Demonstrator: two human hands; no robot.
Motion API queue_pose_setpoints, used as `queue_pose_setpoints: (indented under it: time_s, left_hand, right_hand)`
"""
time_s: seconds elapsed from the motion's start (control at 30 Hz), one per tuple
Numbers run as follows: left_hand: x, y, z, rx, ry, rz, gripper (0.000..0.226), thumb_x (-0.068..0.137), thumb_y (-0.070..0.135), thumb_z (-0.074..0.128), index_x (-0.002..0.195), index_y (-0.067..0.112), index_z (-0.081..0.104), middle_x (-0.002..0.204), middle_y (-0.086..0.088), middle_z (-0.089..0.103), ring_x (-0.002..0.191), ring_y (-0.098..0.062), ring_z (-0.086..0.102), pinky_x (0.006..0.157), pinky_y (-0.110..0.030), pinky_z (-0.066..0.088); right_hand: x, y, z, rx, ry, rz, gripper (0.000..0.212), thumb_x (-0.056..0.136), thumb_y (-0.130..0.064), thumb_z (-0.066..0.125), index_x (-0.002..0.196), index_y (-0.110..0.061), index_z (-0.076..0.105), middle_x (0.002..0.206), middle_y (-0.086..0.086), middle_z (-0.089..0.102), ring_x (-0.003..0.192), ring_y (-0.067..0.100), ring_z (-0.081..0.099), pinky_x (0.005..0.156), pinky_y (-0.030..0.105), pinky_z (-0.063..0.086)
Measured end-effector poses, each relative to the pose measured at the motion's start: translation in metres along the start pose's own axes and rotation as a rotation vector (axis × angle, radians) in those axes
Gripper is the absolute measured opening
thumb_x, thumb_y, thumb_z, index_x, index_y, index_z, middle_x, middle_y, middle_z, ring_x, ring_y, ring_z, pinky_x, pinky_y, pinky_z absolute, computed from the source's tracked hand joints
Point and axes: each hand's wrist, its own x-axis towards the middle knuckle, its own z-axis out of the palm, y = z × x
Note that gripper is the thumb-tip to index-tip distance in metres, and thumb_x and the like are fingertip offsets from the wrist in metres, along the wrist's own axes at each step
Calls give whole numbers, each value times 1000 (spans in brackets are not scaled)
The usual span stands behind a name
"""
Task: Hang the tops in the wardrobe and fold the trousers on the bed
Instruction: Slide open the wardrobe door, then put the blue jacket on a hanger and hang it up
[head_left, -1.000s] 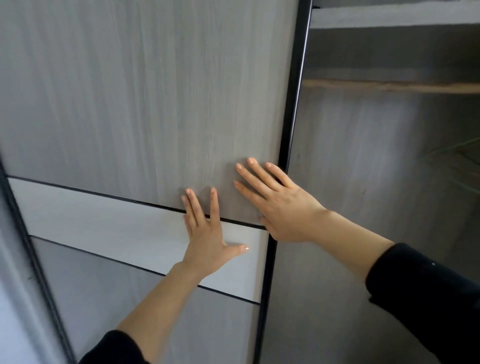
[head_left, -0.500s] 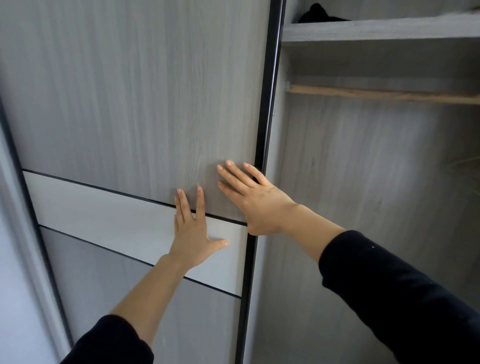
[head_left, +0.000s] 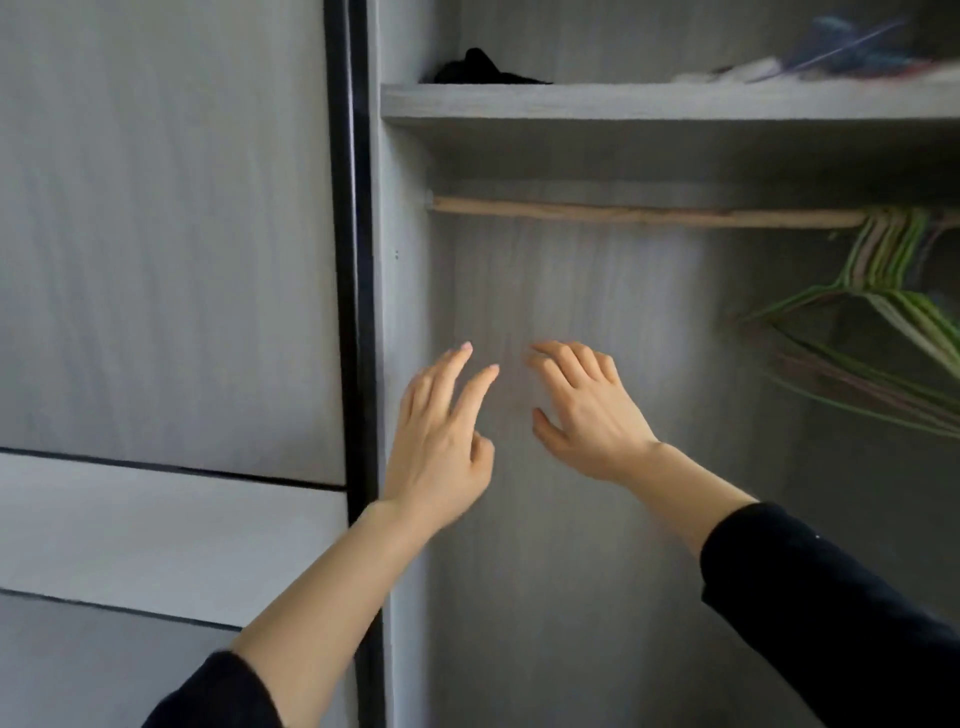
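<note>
Head view, from the left: the grey wood-grain sliding door (head_left: 166, 234) of the wardrobe (head_left: 597, 597) fills that side, crossed low down by a paler band between thin dark lines, and its black edge strip (head_left: 353, 260) runs from top to bottom. Just right of that strip my left hand (head_left: 441, 441) is raised in front of the open compartment, fingers spread and loosely straight, holding nothing. I cannot tell whether the fingertips touch the back panel. Near it but apart, my right hand (head_left: 587, 415) is raised with fingers lightly bent, also holding nothing. Above them a shelf (head_left: 623, 101) carries a black bundle (head_left: 483, 70) at its left and blurred blue and white things (head_left: 857, 52) at its right. Under the shelf runs a wooden rail (head_left: 623, 214), with a bunch of green and pale hangers (head_left: 883, 291) hooked on near its right end.
</note>
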Motion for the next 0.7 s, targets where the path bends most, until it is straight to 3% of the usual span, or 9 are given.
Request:
queue_pose_setpoints:
  time_s: [0.17,0.37,0.5,0.63,0.7]
  left_hand:
    - [64,77,77,-34,-179,-23,70,78,13,57,144,16,37,156,-10,20,142,-28,19,118,-38,13]
    - [148,163,152,-47,-160,71,70,84,20,55,148,18,28,159,-11,10,145,-27,9,118,-36,7]
    - [196,205,183,-43,-129,109,73,83,25,57,149,20,25,159,-12,7,146,-27,7,119,-36,6]
    - [238,224,204,3,-132,135,72,85,28,57,149,21,24,159,-11,4,146,-29,4,119,-38,7]
    - [258,223,211,30,-107,141,72,84,28,57,148,20,26,159,-11,6,146,-29,4,118,-40,9]
  right_hand:
    - [-41,97,-11,-149,-107,134,54,72,-24,65,122,-9,53,131,8,51,115,30,48,89,41,40]
    - [-67,215,-39,-335,-101,278,52,66,-23,67,114,-7,57,122,11,56,111,33,52,84,44,45]
    - [-64,278,-55,-464,-136,410,37,67,-28,72,96,-11,57,103,12,58,98,35,55,76,43,45]
    - [-59,319,-59,-529,-193,480,37,88,-34,57,116,-11,51,122,11,53,116,33,46,89,43,39]
    - [-57,334,-60,-550,-222,493,37,91,-27,51,123,-11,47,130,11,49,123,31,41,94,41,37]
